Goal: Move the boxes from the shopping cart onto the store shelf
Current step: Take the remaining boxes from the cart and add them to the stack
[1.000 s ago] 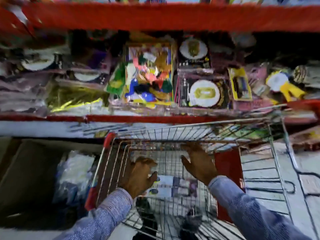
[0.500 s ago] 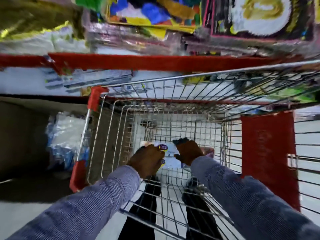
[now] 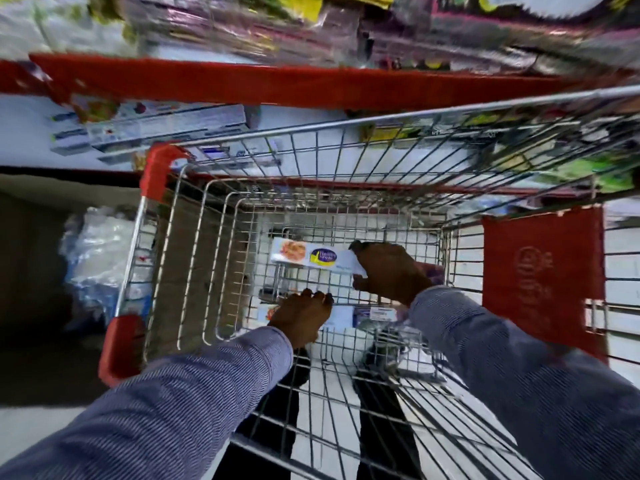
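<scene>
Both my arms reach down into the wire shopping cart point(image 3: 346, 126). My right hand point(image 3: 388, 271) grips the right end of a long white box point(image 3: 311, 256) with a blue oval logo and a food picture, held a little above the cart's floor. My left hand point(image 3: 303, 317) is curled over a second white box point(image 3: 367, 313) that lies on the bottom of the cart; most of that box is hidden under the hand. On the store shelf point(image 3: 242, 84) beyond the cart lie similar long white boxes point(image 3: 152, 128), stacked flat.
The shelf has a red front edge, with colourful packets point(image 3: 242, 26) on the level above. Left of the cart stands a brown carton holding clear plastic bags point(image 3: 100, 258). A red panel point(image 3: 543, 268) hangs at the cart's right side. Red corner guards point(image 3: 157, 171) mark the cart's left rim.
My head has tipped further down into the cart. My right hand has lifted one white box up and away from the other, while my left hand stays low on the second box.
</scene>
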Demonstrator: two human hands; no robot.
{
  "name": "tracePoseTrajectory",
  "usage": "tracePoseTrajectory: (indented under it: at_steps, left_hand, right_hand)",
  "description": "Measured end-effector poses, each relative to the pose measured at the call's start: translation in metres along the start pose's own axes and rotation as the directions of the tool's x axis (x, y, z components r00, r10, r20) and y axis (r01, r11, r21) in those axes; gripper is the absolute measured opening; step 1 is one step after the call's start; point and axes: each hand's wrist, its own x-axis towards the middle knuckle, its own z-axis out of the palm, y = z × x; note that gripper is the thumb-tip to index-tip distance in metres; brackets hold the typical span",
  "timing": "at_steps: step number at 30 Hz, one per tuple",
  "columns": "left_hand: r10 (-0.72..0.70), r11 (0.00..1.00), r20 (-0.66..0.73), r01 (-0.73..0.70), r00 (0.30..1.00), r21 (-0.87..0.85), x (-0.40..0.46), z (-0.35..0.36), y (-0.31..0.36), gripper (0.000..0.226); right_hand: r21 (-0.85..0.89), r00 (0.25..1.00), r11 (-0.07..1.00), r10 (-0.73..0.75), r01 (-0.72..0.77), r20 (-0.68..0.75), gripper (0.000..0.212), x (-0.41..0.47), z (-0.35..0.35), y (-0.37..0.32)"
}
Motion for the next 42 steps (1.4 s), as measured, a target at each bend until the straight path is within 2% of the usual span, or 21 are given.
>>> tracePoseTrajectory:
  at_steps: [3, 6, 9, 13, 15, 17, 23, 26, 32, 38, 41, 42]
  left_hand:
    - [-0.008, 1.000, -0.024, 0.008, 1.000, -0.013, 0.007, -0.002, 0.001, 0.041]
    - [-0.025, 0.998, -0.067, 0.020, 0.997, -0.066, 0.002, -0.021, 0.001, 0.038]
    - [-0.038, 0.995, -0.118, 0.026, 0.992, -0.101, -0.017, -0.053, -0.004, 0.051]
    - [-0.051, 0.985, -0.223, 0.013, 0.974, -0.171, -0.068, -0.116, -0.004, 0.066]
    - [-0.053, 0.992, -0.340, 0.012, 0.939, -0.122, -0.101, -0.160, 0.003, 0.068]
    - [-0.032, 0.999, -0.484, 0.008, 0.875, -0.052, -0.133, -0.210, 0.014, 0.068]
    - [-0.067, 0.997, -0.663, 0.076, 0.746, -0.015, -0.225, -0.334, 0.044, 0.067]
    - [-0.081, 0.995, -0.747, 0.008, 0.660, -0.101, -0.267, -0.390, 0.057, 0.064]
    - [-0.089, 0.988, -0.816, -0.054, 0.570, -0.146, -0.316, -0.475, 0.069, 0.052]
    - [0.010, 0.975, -0.845, -0.194, 0.534, -0.111, -0.326, -0.530, 0.071, 0.048]
    - [0.013, 0.975, -0.869, -0.199, 0.494, -0.099, -0.326, -0.556, 0.066, 0.050]
    - [0.019, 0.973, -0.866, -0.209, 0.501, -0.100, -0.326, -0.563, 0.066, 0.052]
  right_hand:
    - [0.016, 0.993, 0.999, -0.031, 0.033, -0.114, 0.058, -0.007, -0.029, 0.002]
    - [0.000, 0.981, 0.999, -0.046, 0.046, -0.188, 0.057, -0.019, -0.071, -0.001]
    - [-0.020, 0.960, 0.999, -0.050, 0.046, -0.276, 0.065, -0.037, -0.119, -0.006]
    - [-0.061, 0.929, 0.995, -0.096, 0.079, -0.358, 0.064, -0.061, -0.195, -0.015]
    - [-0.103, 0.909, 0.990, -0.128, 0.095, -0.397, 0.064, -0.079, -0.243, -0.021]
    - [-0.127, 0.876, 0.985, -0.160, 0.114, -0.455, 0.064, -0.100, -0.296, -0.026]
    - [-0.192, 0.778, 0.975, -0.207, 0.113, -0.594, 0.062, -0.161, -0.433, -0.041]
    - [-0.224, 0.726, 0.970, -0.223, 0.098, -0.650, 0.064, -0.190, -0.493, -0.046]
    - [-0.209, 0.679, 0.974, -0.212, 0.087, -0.703, 0.059, -0.224, -0.576, -0.050]
    - [-0.182, 0.701, 0.982, -0.163, 0.048, -0.694, 0.055, -0.219, -0.621, -0.041]
    - [-0.157, 0.704, 0.987, -0.140, 0.040, -0.696, 0.053, -0.205, -0.642, -0.034]
    - [-0.153, 0.707, 0.988, -0.131, 0.033, -0.695, 0.054, -0.199, -0.646, -0.031]
